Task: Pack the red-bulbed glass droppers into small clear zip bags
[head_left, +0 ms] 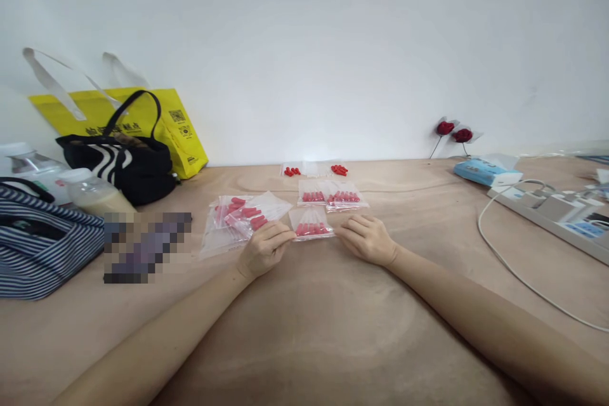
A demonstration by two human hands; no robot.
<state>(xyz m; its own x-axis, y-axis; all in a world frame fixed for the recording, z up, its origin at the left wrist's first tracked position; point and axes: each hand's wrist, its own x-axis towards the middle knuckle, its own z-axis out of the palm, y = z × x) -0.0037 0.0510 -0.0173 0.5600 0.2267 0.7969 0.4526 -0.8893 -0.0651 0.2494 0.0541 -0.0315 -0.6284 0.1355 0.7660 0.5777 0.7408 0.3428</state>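
A small clear zip bag [311, 228] with a row of several red capsule-shaped pieces lies on the table between my hands. My left hand [267, 247] is closed, thumb and fingertips pinching its near left corner. At the bag's right edge, my right hand [366, 239] has its fingers drawn together on the corner; the exact contact is hard to make out. Just behind lie two similar filled bags, one on the left [313, 193] and one on the right [346, 198]. Left of them, loosely overlapping bags [245, 216] hold more red pieces, partly behind my left hand.
Red pieces lie in two small heaps, left [292, 172] and right [339, 170], near the wall. A yellow bag [188, 139], black bag [137, 168], bottles and striped pouch [52, 254] stand left. Tissues [485, 172], a power strip [547, 219] and a white cable [514, 269] lie right.
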